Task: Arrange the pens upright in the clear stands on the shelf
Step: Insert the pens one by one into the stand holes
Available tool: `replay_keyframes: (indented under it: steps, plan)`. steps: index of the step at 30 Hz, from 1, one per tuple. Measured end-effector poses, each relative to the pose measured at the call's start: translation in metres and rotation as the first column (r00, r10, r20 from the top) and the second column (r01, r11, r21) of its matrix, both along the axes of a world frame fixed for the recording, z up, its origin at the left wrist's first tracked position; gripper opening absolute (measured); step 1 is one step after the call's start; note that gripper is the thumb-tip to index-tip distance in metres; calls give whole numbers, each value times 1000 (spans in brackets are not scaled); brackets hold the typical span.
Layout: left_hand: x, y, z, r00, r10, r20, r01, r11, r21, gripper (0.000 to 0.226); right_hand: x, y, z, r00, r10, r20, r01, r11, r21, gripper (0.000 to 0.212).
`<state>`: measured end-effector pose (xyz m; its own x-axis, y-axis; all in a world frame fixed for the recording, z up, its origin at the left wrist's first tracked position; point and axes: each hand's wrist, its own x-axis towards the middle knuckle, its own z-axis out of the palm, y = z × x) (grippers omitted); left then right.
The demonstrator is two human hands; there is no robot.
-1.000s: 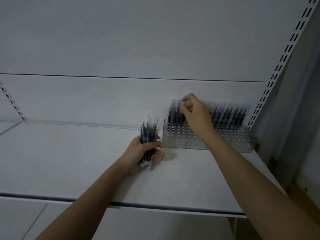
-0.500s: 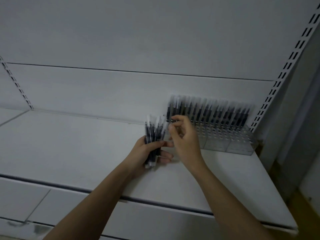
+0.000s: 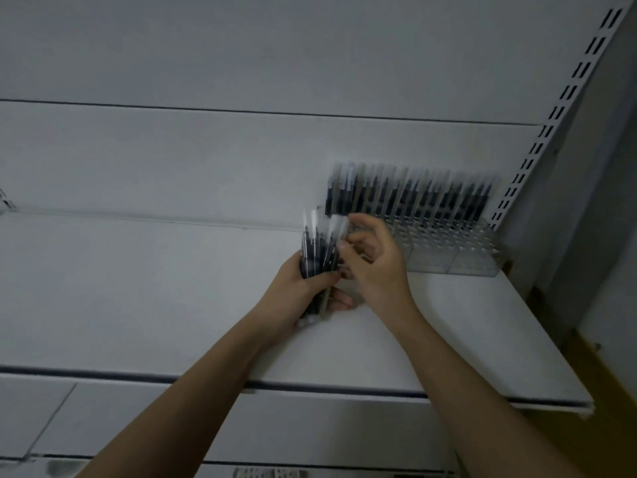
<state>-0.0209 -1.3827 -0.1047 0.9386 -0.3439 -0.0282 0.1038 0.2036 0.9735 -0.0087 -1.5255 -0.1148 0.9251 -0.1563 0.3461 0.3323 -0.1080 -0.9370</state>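
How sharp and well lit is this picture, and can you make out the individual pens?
Head view: dim, flat, greyish light. Standing pens in the clear stands smear with motion blur; the bundle in the left hand blurs too. Wide-angle bends the slotted upright.

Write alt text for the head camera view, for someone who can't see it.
A person's left hand grips a bundle of pens upright over a white shelf while the right hand pinches at one near the top. Behind, clear stands hold a back row of upright pens, with the front holes empty.

Slotted upright [image 3: 537, 146], perhaps metal.
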Motion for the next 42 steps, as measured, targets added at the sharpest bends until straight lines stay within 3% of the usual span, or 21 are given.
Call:
replay_keyframes:
  steps: [4,13,22,27,31,36,42]
  plan:
    - [-2,1,-3,1000,-4,3,4,1000,-15,21,-1,-8,-3,996,-81,26,80,996,30,33]
    - [-1,0,-2,999,41,-6,-41,998,-42,18,1,-10,-5,999,-38,20,36,996,87,44]
    - [1,-1,0,986,141,-87,-150,983,-106,30,6,-17,9,998,-59,-1,59,992,111,44]
    - [2,-1,0,983,162,-87,-171,979,-114,31,28,-33,62,981,-156,113,161,986,-36,42]
    - [2,0,-3,987,141,-74,-149,983,-104,28,46,-40,88,952,-199,231,257,932,-257,40]
    - [2,0,-1,989,125,-74,-132,986,-102,26,63,-44,90,945,-191,266,294,851,-435,43]
    - [2,0,0,990,103,-97,-116,983,-140,29,69,-37,84,942,-190,275,311,803,-509,42]
